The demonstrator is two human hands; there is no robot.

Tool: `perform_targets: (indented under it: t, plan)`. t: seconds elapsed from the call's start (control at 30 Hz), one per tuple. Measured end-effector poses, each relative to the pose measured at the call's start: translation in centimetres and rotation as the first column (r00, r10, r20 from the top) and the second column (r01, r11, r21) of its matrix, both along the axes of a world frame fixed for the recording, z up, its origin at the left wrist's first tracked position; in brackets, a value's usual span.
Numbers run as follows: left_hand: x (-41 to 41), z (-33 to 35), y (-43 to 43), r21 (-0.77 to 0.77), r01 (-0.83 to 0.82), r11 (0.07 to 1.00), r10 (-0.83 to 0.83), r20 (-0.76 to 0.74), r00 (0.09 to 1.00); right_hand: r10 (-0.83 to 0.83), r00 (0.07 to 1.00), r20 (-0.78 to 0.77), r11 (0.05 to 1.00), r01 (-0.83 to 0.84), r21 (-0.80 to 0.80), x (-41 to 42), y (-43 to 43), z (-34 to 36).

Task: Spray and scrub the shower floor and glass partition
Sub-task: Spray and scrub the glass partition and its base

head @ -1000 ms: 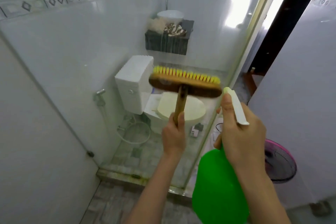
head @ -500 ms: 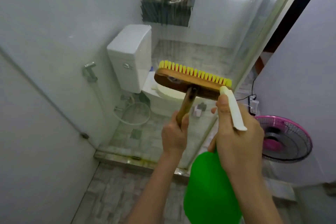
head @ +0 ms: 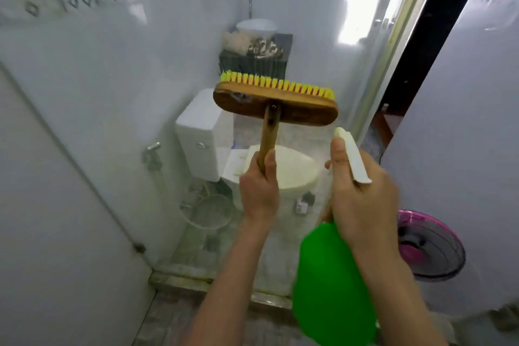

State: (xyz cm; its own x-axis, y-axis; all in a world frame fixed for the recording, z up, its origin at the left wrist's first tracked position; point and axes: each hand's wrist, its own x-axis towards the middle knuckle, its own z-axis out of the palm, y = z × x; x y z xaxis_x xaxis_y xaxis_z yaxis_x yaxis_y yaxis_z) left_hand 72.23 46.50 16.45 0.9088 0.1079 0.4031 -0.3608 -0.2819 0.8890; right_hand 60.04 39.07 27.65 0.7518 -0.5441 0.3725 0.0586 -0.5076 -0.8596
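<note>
My left hand (head: 259, 191) grips the wooden handle of a scrub brush (head: 275, 102), whose yellow bristles press against the glass partition (head: 323, 50) in front of me. My right hand (head: 362, 196) grips the neck of a green spray bottle (head: 331, 286), with a finger along its white trigger head (head: 352, 154) that points at the glass. The tiled shower floor (head: 174, 314) lies at the bottom of the view, under my arms.
Behind the glass stand a white toilet (head: 283, 168) with its tank (head: 202, 132), a bidet sprayer (head: 153, 153) and a dark shelf (head: 252, 62) with a basin. A pink fan (head: 429, 244) sits low at the right. A white wall panel (head: 42, 219) stands at the left.
The brush has slid up the glass, and my view has tilted up with it. Both hands keep their grips.
</note>
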Motion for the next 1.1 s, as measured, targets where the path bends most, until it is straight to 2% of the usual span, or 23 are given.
perform_targets:
  t: [0.07, 0.2, 0.27, 0.37, 0.43, 0.5, 0.67, 0.77, 0.87, 0.93, 1.0, 1.1]
  plan:
    - [-0.9, -0.2, 0.4, -0.007, -0.004, 1.0, 0.004, -0.022, 1.0, -0.011, 1.0, 0.002, 1.0, 0.011, 0.012, 0.1, 0.2, 2.1]
    - [-3.4, -3.3, 2.6, 0.071, 0.066, 0.995, -0.051, -0.191, 0.98, 0.019, 1.0, 0.02, 1.0, -0.02, 0.01, 0.3, 1.5, 5.8]
    - [-2.2, -0.3, 3.1, 0.114, 0.085, 0.99, -0.067, -0.15, 0.986, 0.057, 0.998, 0.033, 0.997, -0.058, 0.041, 0.4, 2.0, 7.5]
    - [0.9, 9.0, 3.4, 0.179, 0.027, 0.983, -0.034, 0.034, 0.999, 0.079, 0.992, 0.094, 0.996, -0.083, 0.038, 0.8, 2.3, 9.7]
    - [2.8, 13.0, 3.4, 0.074, 0.008, 0.997, -0.016, 0.108, 0.994, 0.1, 0.987, 0.124, 0.994, -0.104, 0.032, 1.2, 2.5, 10.8]
    - [3.1, 12.5, 3.5, 0.009, -0.023, 1.0, 0.022, 0.105, 0.994, 0.122, 0.984, 0.133, 0.991, -0.128, 0.037, 1.5, 2.7, 11.8]
    - [0.1, 5.0, 6.4, 0.061, -0.099, 0.993, 0.108, -0.152, 0.983, 0.228, 0.962, 0.148, 0.973, -0.231, 0.003, 3.9, 2.5, 14.0]
    - [2.9, 9.9, 8.2, -0.049, -0.191, 0.98, 0.187, -0.08, 0.979, 0.304, 0.941, 0.15, 0.952, -0.304, -0.023, 5.9, 2.5, 15.7]
    - [7.6, 18.7, 11.4, -0.185, -0.335, 0.924, 0.341, -0.001, 0.94, 0.376, 0.911, 0.171, 0.924, -0.382, 0.003, 7.3, 2.4, 16.9]
    - [9.1, 21.1, 12.8, -0.279, -0.372, 0.886, 0.389, 0.007, 0.921, 0.412, 0.892, 0.186, 0.909, -0.417, -0.014, 8.2, 2.3, 17.0]
    - [8.3, 18.5, 12.8, -0.275, -0.406, 0.871, 0.4, -0.082, 0.913, 0.445, 0.873, 0.198, 0.892, -0.452, -0.013, 8.8, 2.2, 16.8]
    - [3.4, 9.7, 9.8, -0.266, -0.458, 0.848, 0.367, -0.328, 0.87, 0.512, 0.842, 0.169, 0.857, -0.515, -0.028, 9.5, 1.8, 16.2]
